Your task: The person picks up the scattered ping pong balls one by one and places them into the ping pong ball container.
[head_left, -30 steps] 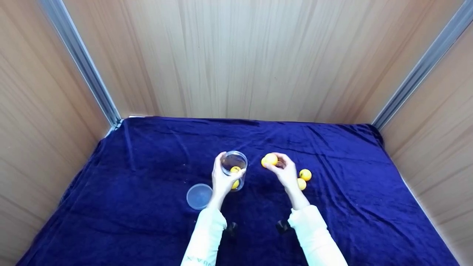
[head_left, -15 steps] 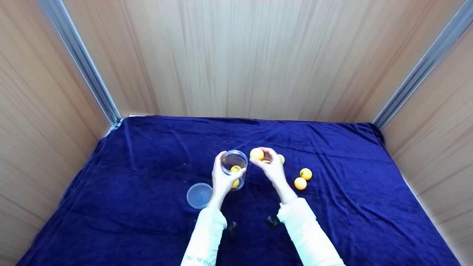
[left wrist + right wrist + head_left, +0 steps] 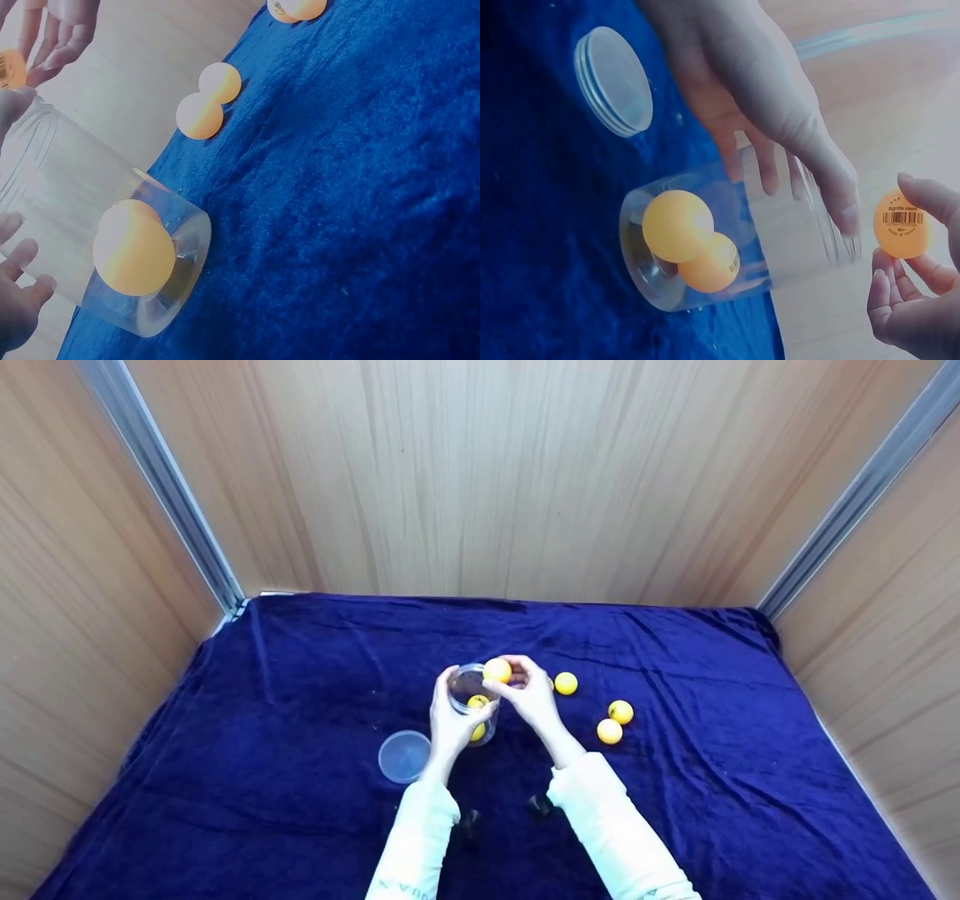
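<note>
My left hand (image 3: pixel 451 721) grips a clear plastic jar (image 3: pixel 491 727) near its open mouth. Two orange ping-pong balls (image 3: pixel 678 226) lie at the jar's bottom, seen through its wall in both wrist views. My right hand (image 3: pixel 534 697) pinches another orange ping-pong ball (image 3: pixel 497 670) between thumb and fingers, right at the jar's rim. Printed black lettering and a barcode show on that held ball (image 3: pixel 901 223) in the right wrist view. In the head view, the held ball and right fingers cover part of the jar's mouth.
A round translucent lid (image 3: pixel 405 757) lies left of the jar on the dark blue cloth (image 3: pixel 300 810). Right of my right hand are more loose ping-pong balls (image 3: pixel 566 683), one partly hidden behind the hand, and a touching pair (image 3: pixel 610 731). Wooden panels (image 3: pixel 480 480) stand around the cloth.
My right hand has moved left with its ball, from above the loose balls to the jar's mouth. The loose balls behind it have come into view. The left hand and jar stay put.
</note>
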`<act>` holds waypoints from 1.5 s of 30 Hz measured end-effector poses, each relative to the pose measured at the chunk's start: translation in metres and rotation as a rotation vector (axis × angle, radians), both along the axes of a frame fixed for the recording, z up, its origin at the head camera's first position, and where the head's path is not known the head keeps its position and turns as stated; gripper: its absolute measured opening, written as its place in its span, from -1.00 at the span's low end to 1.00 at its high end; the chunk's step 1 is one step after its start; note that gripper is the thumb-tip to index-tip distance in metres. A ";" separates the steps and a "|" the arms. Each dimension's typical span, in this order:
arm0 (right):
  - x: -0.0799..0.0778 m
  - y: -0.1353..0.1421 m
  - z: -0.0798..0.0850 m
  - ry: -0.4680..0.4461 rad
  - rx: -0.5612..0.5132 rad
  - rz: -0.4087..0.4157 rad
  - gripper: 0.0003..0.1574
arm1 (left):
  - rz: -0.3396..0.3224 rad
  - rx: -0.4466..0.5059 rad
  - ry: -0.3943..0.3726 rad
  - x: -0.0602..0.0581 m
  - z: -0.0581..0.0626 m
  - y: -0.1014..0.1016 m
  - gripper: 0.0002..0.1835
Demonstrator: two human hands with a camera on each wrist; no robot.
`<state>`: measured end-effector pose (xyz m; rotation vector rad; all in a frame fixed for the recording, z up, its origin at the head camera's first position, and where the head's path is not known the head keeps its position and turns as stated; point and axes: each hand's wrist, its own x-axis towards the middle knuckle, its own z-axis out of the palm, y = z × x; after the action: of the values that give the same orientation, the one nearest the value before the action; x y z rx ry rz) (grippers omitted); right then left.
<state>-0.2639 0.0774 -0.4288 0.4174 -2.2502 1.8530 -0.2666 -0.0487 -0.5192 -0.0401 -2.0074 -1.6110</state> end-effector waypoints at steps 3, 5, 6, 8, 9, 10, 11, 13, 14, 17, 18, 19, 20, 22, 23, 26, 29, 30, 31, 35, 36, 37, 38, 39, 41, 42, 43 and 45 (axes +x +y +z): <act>0.000 -0.003 0.000 -0.009 0.013 0.022 -0.52 | 0.001 -0.004 -0.001 0.000 0.001 0.000 -0.14; 0.001 -0.005 0.001 -0.018 0.013 0.042 -0.52 | -0.001 -0.007 0.003 0.000 0.001 0.000 -0.14; 0.001 -0.005 0.001 -0.023 0.017 0.049 -0.51 | -0.003 -0.007 0.006 0.000 0.001 0.000 -0.14; 0.002 -0.006 0.002 -0.032 0.015 0.062 -0.51 | -0.005 -0.007 0.006 0.001 0.001 0.001 -0.14; 0.002 -0.006 0.002 -0.036 0.014 0.066 -0.51 | -0.010 -0.001 0.006 0.001 0.001 0.001 -0.14; 0.001 -0.005 0.002 -0.038 0.011 0.067 -0.51 | -0.012 0.002 0.005 0.001 0.002 0.002 -0.13; 0.001 -0.005 0.002 -0.041 0.007 0.068 -0.51 | -0.017 0.008 0.003 0.001 0.002 0.002 -0.13; 0.001 -0.004 0.003 -0.046 -0.002 0.063 -0.53 | -0.024 0.018 0.007 0.000 0.002 0.002 -0.13; 0.001 -0.003 0.003 -0.048 -0.005 0.058 -0.53 | -0.027 0.025 0.009 0.000 0.002 0.003 -0.12; 0.001 -0.001 0.002 -0.042 0.005 0.035 -0.55 | -0.027 0.026 0.019 -0.002 0.002 0.003 -0.12; 0.001 0.000 0.002 -0.037 0.009 0.027 -0.56 | -0.027 0.027 0.022 -0.002 0.002 0.003 -0.13; 0.001 0.001 0.002 -0.032 0.014 0.020 -0.57 | -0.029 0.034 0.020 -0.001 0.002 0.003 -0.13; 0.001 0.002 0.001 -0.027 0.018 0.014 -0.57 | -0.034 0.043 0.020 -0.001 0.003 0.003 -0.13; 0.002 0.005 0.000 -0.018 0.026 0.002 -0.60 | -0.048 0.073 0.027 0.002 0.006 0.004 -0.14; 0.003 0.007 -0.001 -0.017 0.026 -0.002 -0.60 | -0.055 0.086 0.030 0.004 0.010 0.004 -0.15; 0.004 0.012 -0.003 -0.013 0.035 -0.010 -0.62 | -0.071 0.119 0.044 0.012 0.022 0.006 -0.17; 0.005 0.019 -0.005 -0.012 0.048 -0.015 -0.63 | -0.071 0.121 0.037 0.020 0.032 0.007 -0.19; 0.005 0.021 -0.006 -0.013 0.055 -0.018 -0.63 | -0.069 0.123 0.034 0.021 0.033 0.007 -0.19; 0.006 0.024 -0.007 -0.012 0.058 -0.018 -0.62 | -0.068 0.123 0.032 0.022 0.034 0.007 -0.19; 0.008 0.033 -0.010 -0.003 0.079 -0.029 -0.64 | -0.070 0.129 0.039 0.022 0.035 0.006 -0.19; 0.009 0.036 -0.010 0.000 0.085 -0.035 -0.65 | -0.073 0.134 0.043 0.021 0.035 0.006 -0.19; 0.010 0.039 -0.011 0.004 0.089 -0.038 -0.65 | -0.076 0.137 0.047 0.021 0.034 0.006 -0.19; 0.010 0.041 -0.012 0.007 0.094 -0.042 -0.65 | -0.077 0.138 0.051 0.020 0.034 0.006 -0.18; 0.011 0.044 -0.013 0.012 0.101 -0.044 -0.64 | -0.077 0.139 0.052 0.020 0.034 0.006 -0.18; 0.012 0.050 -0.016 0.009 0.105 -0.044 -0.63 | -0.075 0.138 0.051 0.019 0.034 0.005 -0.18; 0.013 0.052 -0.017 0.011 0.107 -0.041 -0.62 | -0.072 0.135 0.048 0.019 0.034 0.006 -0.18; 0.013 0.055 -0.019 0.014 0.108 -0.037 -0.61 | -0.069 0.131 0.044 0.019 0.034 0.006 -0.19; 0.015 0.061 -0.021 0.018 0.114 -0.032 -0.60 | -0.067 0.126 0.039 0.020 0.035 0.006 -0.19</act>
<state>-0.2493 0.1382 -0.4502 0.4112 -2.3435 1.7049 -0.2470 -0.0431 -0.4845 -0.0916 -1.8901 -1.7621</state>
